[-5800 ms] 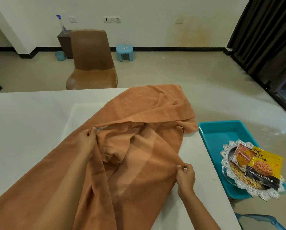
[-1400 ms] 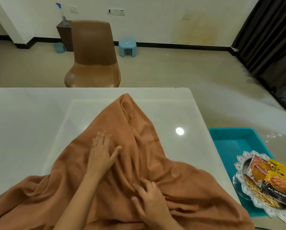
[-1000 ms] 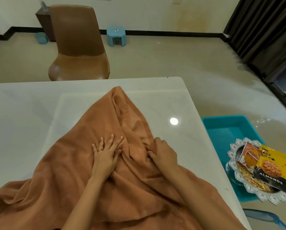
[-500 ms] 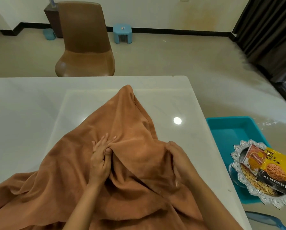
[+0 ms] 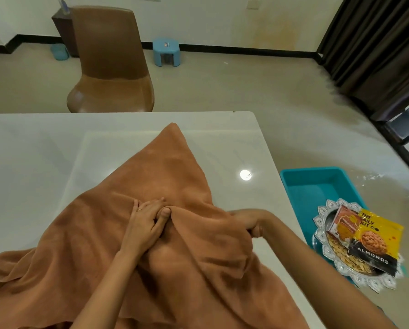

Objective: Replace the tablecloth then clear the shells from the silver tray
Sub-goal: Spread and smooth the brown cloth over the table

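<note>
A glossy white rectangular table (image 5: pixel 44 150) carries a round bright spot of reflected light (image 5: pixel 245 175), and a brown moulded chair (image 5: pixel 110 62) stands at its far edge. Beyond, a beige polished floor (image 5: pixel 234 91) runs to a cream wall (image 5: pixel 210 17) with black skirting (image 5: pixel 246 49), where a small light-blue plastic stool (image 5: pixel 166 52) sits. Dark pleated curtains (image 5: pixel 377 43) hang at the right.
</note>
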The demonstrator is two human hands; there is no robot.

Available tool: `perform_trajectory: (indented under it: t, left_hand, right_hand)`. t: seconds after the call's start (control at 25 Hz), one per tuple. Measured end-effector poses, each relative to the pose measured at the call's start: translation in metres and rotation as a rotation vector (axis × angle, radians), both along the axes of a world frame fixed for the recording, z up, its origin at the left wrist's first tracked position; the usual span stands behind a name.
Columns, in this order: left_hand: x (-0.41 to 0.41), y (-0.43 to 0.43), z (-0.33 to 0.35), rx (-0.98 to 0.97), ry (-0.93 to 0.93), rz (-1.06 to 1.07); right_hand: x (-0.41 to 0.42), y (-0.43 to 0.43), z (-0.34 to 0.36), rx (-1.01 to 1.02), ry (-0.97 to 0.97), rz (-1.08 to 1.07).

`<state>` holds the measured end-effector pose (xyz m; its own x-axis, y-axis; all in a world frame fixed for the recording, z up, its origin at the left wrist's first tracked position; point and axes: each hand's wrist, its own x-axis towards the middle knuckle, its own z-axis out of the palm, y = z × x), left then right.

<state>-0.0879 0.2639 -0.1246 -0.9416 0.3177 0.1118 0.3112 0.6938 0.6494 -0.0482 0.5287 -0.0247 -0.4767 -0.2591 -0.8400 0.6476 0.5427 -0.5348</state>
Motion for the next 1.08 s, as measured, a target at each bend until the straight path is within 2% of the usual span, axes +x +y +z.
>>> perform_trajectory:
  t: [0.08,0.16,0.24,0.28,0.32,0.36,0.44,0.48,0.56,0.72,1.08]
  left_hand:
    - [-0.003,0.001,0.008,-0.102,-0.03,0.031]
    - [-0.008,-0.002,0.012,-0.21,-0.107,0.072]
    - [-0.017,-0.006,0.009,-0.311,-0.203,0.093]
    - [-0.022,-0.008,0.007,-0.368,-0.252,0.098]
    - [-0.026,-0.01,0.003,-0.435,-0.3,0.103]
    - [-0.029,-0.011,-0.001,-0.505,-0.333,0.112]
    - [-0.031,-0.011,-0.011,-0.607,-0.333,0.149]
    - [-0.032,-0.01,-0.015,-0.619,-0.313,0.178]
    - [-0.036,-0.008,-0.018,-0.605,-0.276,0.234]
    - [-0.048,-0.007,-0.021,-0.562,-0.232,0.302]
    - [-0.111,0.013,-0.024,-0.598,-0.151,0.364]
  right_hand:
    - [-0.033,0.019,0.011,0.344,0.293,-0.054]
    - [-0.056,0.046,0.026,0.654,0.8,-0.348]
    - [-0.07,0.07,0.036,0.739,1.277,-0.695]
    - [-0.077,0.082,0.03,0.738,1.365,-0.742]
    - [-0.083,0.091,0.019,0.712,1.317,-0.726]
    - [-0.085,0.095,0.004,0.686,1.171,-0.638]
    - [-0.072,0.093,-0.037,0.771,0.881,-0.304]
    - [-0.059,0.085,-0.059,0.819,0.805,-0.168]
    - [-0.023,0.059,-0.099,0.845,0.707,-0.045]
    - [-0.004,0.034,-0.14,1.008,0.777,-0.06]
    - [-0.135,0.081,-0.146,1.003,0.876,-0.076]
